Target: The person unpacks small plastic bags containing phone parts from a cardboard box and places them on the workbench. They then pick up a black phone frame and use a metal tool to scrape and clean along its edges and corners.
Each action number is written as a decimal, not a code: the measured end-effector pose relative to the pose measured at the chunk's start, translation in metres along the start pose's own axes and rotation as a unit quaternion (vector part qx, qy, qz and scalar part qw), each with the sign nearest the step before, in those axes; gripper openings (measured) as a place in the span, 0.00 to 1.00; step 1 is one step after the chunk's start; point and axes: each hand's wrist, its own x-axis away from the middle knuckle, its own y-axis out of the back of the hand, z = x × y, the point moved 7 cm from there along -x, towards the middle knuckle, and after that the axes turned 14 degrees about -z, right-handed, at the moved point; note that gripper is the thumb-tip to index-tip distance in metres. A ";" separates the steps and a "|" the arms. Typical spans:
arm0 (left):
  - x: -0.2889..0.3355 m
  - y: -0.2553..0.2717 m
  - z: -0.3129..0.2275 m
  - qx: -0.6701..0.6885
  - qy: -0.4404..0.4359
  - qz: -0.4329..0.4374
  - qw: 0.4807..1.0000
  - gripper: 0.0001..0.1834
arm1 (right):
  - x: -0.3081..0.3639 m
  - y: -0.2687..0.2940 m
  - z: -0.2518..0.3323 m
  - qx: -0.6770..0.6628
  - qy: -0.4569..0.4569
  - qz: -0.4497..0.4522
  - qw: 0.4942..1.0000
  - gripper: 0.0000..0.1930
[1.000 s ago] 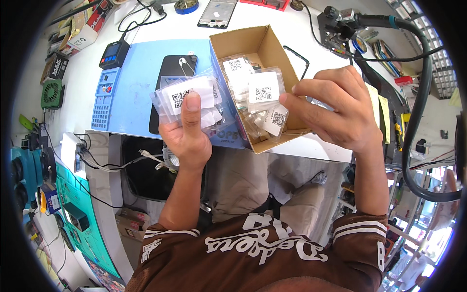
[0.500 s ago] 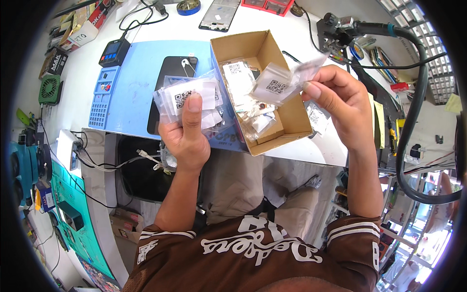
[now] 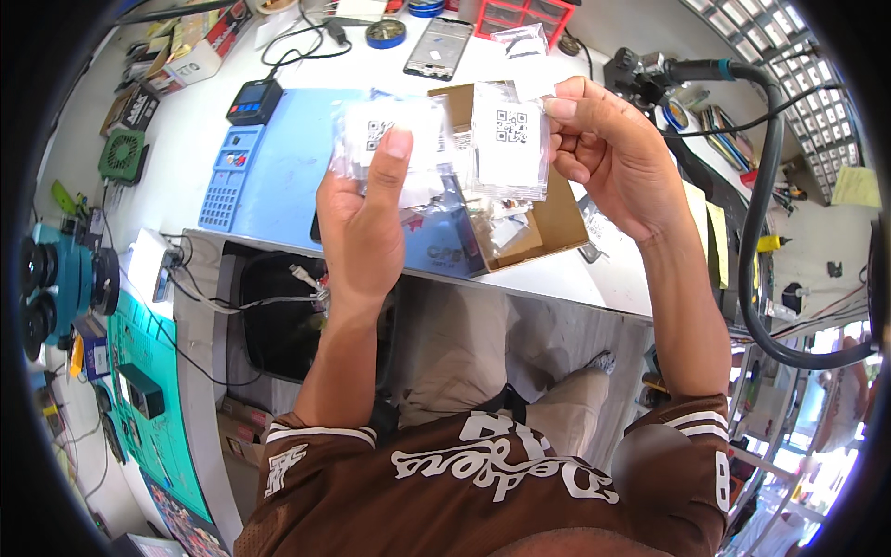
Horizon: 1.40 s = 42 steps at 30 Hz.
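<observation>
My left hand [image 3: 362,223] is closed on a stack of small clear zip bags [image 3: 422,148] with white code labels, the thumb pressing on top. Between thumb and fingers, my right hand [image 3: 617,158] pinches another labelled zip bag [image 3: 509,162] by its upper corner. That bag hangs upright beside the stack, its label facing me. Behind and below it is an open cardboard box [image 3: 561,218], partly hidden, with more small bags [image 3: 506,227] inside. One further clear bag [image 3: 522,45] shows above my right fingers; whether I hold it cannot be told.
A blue mat [image 3: 288,158] bears a small parts tray [image 3: 230,176] and a boxy device with a screen [image 3: 253,100]. Farther back lie a phone frame [image 3: 438,48] and red drawers [image 3: 527,17]. A thick black hose [image 3: 775,232] curves along the right.
The bag in my right hand has moved left and turned upright, its label now facing me. The stack in my left hand has risen and shifted right. The view has shifted slightly.
</observation>
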 end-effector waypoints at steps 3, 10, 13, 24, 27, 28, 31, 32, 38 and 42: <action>0.006 -0.007 -0.024 -0.023 0.063 0.044 0.997 0.20 | 0.000 -0.017 0.002 0.014 0.009 -0.005 1.000 0.07; 0.002 -0.013 -0.022 -0.034 0.057 0.055 0.996 0.19 | -0.001 -0.033 -0.004 0.054 0.040 -0.044 0.997 0.08; 0.002 -0.013 -0.026 -0.061 0.046 0.027 0.997 0.18 | 0.001 -0.024 0.002 0.089 0.061 -0.100 0.989 0.08; 0.014 -0.020 -0.034 -0.011 0.026 0.030 0.999 0.19 | 0.039 -0.031 0.020 0.340 0.113 -0.035 0.933 0.18; 0.023 -0.028 -0.039 0.046 0.006 0.037 0.998 0.18 | 0.037 -0.039 0.013 0.197 0.096 -0.022 0.975 0.14; 0.025 -0.029 -0.041 0.054 0.015 0.035 0.998 0.18 | 0.036 -0.036 0.011 0.174 0.088 -0.033 0.980 0.13; 0.026 -0.030 -0.042 0.047 0.020 0.045 0.998 0.17 | 0.036 -0.027 0.008 0.127 0.068 -0.056 0.988 0.13; 0.026 -0.031 -0.042 0.039 0.018 0.052 0.998 0.17 | 0.038 -0.026 0.008 0.123 0.063 -0.060 0.989 0.13; 0.025 -0.030 -0.039 0.052 -0.004 0.050 0.997 0.16 | 0.037 -0.017 0.003 0.122 0.045 -0.051 0.990 0.15; 0.025 -0.028 -0.040 0.029 0.010 0.040 0.999 0.17 | 0.038 -0.006 0.003 0.036 0.037 -0.078 0.996 0.15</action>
